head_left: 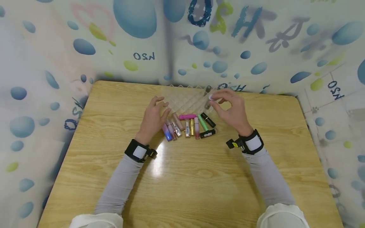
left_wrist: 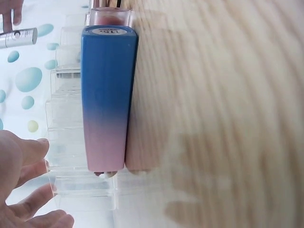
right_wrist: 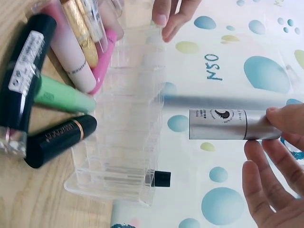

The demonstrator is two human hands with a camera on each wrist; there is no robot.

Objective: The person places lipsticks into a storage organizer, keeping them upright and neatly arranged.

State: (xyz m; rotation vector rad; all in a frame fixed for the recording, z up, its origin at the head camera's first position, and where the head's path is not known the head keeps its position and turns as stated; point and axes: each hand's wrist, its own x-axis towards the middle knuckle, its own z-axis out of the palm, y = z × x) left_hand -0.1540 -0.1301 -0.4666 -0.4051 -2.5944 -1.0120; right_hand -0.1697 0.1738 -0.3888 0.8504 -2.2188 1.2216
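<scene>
On the wooden table (head_left: 185, 180) sits a clear compartmented organizer (head_left: 179, 101). The left hand (head_left: 154, 116) is at its left end, fingers loosely spread; the right hand (head_left: 232, 110) pinches a silver tube (right_wrist: 223, 124) above its right end. Loose lipstick tubes (head_left: 196, 128) lie in front. A right-end compartment holds a black-capped tube (right_wrist: 162, 179).

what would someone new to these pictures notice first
Probably the bright cluster of cosmetic tubes on the table, just in front of a clear divided organizer. Next, the silver tube pinched in the right hand, held near the organizer's right end. The boldly spotted backdrop behind the table also stands out.
</scene>
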